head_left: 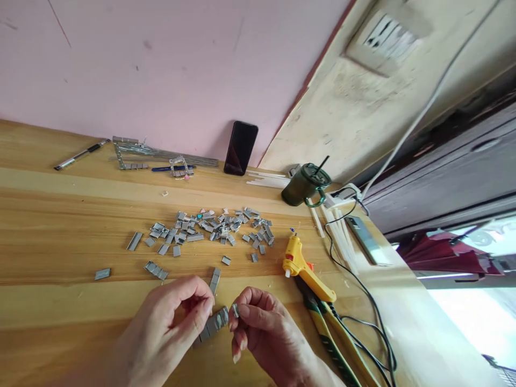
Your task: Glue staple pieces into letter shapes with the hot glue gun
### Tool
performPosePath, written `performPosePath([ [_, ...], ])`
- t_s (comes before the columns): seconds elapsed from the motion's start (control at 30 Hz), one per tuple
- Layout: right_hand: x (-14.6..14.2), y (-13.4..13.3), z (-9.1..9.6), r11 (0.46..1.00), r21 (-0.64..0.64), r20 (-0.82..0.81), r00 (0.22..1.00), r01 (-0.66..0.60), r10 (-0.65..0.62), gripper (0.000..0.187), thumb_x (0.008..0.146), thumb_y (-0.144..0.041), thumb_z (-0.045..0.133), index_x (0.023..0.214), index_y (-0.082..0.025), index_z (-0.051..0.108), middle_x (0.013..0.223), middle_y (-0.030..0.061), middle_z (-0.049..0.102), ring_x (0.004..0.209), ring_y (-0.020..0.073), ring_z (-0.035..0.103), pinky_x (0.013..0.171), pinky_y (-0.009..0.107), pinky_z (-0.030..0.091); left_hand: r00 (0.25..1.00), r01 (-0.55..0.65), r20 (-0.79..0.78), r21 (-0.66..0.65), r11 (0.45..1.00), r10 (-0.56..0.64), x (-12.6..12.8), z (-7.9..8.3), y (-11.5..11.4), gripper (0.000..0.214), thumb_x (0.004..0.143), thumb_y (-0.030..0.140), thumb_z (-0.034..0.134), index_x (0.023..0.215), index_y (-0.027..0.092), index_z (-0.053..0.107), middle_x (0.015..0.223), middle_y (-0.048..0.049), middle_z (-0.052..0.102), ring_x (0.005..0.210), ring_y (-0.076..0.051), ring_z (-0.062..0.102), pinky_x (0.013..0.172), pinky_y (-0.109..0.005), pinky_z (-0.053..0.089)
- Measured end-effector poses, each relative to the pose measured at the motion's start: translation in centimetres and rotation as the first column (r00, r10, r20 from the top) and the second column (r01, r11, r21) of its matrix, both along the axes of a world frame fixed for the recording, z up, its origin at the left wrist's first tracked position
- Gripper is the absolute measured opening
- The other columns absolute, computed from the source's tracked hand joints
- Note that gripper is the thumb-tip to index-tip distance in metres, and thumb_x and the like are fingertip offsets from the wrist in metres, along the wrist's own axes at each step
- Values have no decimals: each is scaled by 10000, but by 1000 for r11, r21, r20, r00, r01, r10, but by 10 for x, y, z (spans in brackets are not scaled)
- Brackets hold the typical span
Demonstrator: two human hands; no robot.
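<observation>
Near the front of the wooden table, my right hand [274,336] pinches a small grey metal piece [235,310] between thumb and forefinger. My left hand [173,325] is closed in a pinch just to the left; what its fingertips hold, if anything, is hidden. Between and below the hands shows a row of joined grey metal pieces [213,325], partly covered by my left hand. I cannot tell whether it is held or lies on the table. A short grey strip [215,280] lies just beyond my left fingertips. Farther back spreads a loose pile of small grey metal pieces [226,226].
To the right lie a yellow glue gun [306,269], green-handled pliers [330,333] and black cables [377,312]. Behind stand a dark green mug [300,185] and a phone [241,148] against the wall. Thin metal rods [177,156] and a pen [83,154] lie at back left.
</observation>
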State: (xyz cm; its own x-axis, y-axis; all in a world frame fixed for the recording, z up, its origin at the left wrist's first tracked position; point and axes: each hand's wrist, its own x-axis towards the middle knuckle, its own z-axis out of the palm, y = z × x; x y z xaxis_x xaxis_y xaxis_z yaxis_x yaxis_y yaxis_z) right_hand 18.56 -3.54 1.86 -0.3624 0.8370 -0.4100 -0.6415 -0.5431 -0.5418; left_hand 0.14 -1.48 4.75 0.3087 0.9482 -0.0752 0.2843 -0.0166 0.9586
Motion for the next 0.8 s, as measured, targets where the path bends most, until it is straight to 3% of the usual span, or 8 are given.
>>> performPosePath([
  [0.17,17,-18,-6,995,101,72,997,27,-35,219,666,-233,830,769,-140,661,595,28,724,415,108,624,431,223,562,1000,-10,18,-30,1000,10,1,1,-25,248,833,399,507,695,223,614,591,30,568,519,-121,474,476,-194,379],
  [0.27,23,-27,-14,987,159,89,995,20,-35,216,668,-208,819,815,-127,682,566,23,708,418,107,613,429,223,556,996,-74,43,-51,996,76,5,-11,-44,225,805,403,554,739,212,652,615,25,604,522,-116,489,493,-195,403],
  [0.37,27,-31,-20,977,213,94,995,8,-29,216,640,-226,836,741,-104,689,562,35,702,414,108,613,432,220,546,985,-159,58,-45,986,162,14,-27,-57,215,772,395,601,782,197,686,602,29,597,516,-114,490,491,-197,400],
  [0.47,30,-31,-19,967,256,84,996,-8,-14,263,597,-248,869,724,-96,696,590,37,707,424,108,618,462,236,555,990,-131,56,-17,991,131,26,-39,-61,198,757,368,620,767,190,706,580,34,581,507,-112,486,491,-198,407],
  [0.63,37,-29,-15,958,287,71,997,16,-38,262,595,-240,880,720,-119,685,593,10,698,434,89,606,490,229,559,993,-116,38,18,993,115,35,-37,-61,171,757,359,647,724,200,700,594,34,578,515,-108,482,493,-187,422],
  [0.7,38,-27,-18,959,282,88,995,23,-49,261,594,-238,879,697,-129,665,559,-8,678,409,79,583,460,215,543,993,-113,43,41,993,111,35,-39,-62,219,769,410,651,705,207,703,617,25,570,528,-110,491,484,-179,424],
  [0.8,39,-23,-26,965,262,144,988,9,-48,304,580,-280,882,679,-134,635,532,-7,657,381,82,557,413,213,514,986,-142,105,124,982,129,33,-58,-67,375,789,572,615,689,224,713,620,13,565,541,-115,517,523,-183,460],
])
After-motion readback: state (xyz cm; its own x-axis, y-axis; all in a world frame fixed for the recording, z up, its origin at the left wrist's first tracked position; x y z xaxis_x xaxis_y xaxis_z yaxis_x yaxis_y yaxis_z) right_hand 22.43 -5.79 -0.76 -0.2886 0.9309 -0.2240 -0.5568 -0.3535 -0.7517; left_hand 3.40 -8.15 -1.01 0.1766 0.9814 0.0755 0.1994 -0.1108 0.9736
